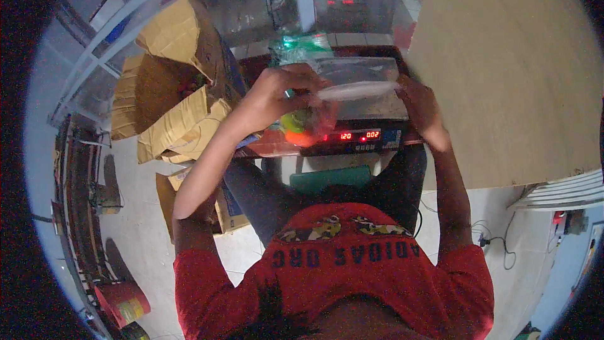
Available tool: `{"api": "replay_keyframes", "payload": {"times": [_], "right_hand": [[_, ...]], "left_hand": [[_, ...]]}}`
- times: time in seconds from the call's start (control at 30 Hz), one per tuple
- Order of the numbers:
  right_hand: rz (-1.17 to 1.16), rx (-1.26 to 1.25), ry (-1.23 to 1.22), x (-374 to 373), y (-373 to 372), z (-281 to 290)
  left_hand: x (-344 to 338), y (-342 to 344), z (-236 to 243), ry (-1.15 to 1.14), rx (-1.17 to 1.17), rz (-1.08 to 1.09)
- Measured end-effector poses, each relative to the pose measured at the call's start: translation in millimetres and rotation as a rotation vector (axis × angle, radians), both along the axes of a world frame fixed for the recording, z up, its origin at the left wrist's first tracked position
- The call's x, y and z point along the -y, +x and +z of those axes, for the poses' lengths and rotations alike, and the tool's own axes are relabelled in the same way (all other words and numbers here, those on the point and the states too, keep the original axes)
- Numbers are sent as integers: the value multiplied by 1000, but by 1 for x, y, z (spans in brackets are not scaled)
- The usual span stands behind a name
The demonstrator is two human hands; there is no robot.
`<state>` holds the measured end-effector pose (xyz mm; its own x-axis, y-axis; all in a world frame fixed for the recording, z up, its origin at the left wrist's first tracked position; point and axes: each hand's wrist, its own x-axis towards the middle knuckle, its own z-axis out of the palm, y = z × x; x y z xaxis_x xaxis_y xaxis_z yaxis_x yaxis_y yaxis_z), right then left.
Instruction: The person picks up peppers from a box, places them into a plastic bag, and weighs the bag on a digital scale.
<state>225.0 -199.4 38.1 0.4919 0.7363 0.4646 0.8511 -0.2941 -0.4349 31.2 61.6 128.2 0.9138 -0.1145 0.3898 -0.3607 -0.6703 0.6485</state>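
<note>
Centrally, a whitish plastic film [358, 91] spans the gap between the left hand [284, 91] and right hand [423, 110], above a digital scale [380, 141]. Fingers pinch its opposite ends, blur hiding individual fingertips. A green-and-orange item [297, 127] appears near the left hand, by the scale's left front corner.

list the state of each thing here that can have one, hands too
Left hand: closed on the plastic
Right hand: blurred, gripping the plastic's other end
Thin translucent plastic bag: stretched between both hands
Black digital scale with grey flat platform: on, red digits lit
Large brown cardboard box: open, flaps spread
Green-tinted clear plastic bundle: crumpled
</note>
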Motion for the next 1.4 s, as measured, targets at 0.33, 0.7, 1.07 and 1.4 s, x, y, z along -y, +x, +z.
{"api": "replay_keyframes", "payload": {"times": [0.33,0.7,1.07,1.4], "right_hand": [[-158,363,-208,-27,-12,-13],[142,185,-380,-81,-60,40],[459,-965,-90,-67,-71,38],[371,-1900,377,-19,-98,-2]], "left_hand": [[-5,21,-39,-134,83,46],[-1,30,-52,48,23,10],[-3,22,-46,88,120,74],[-17,18,-40,157,133,190]]}}
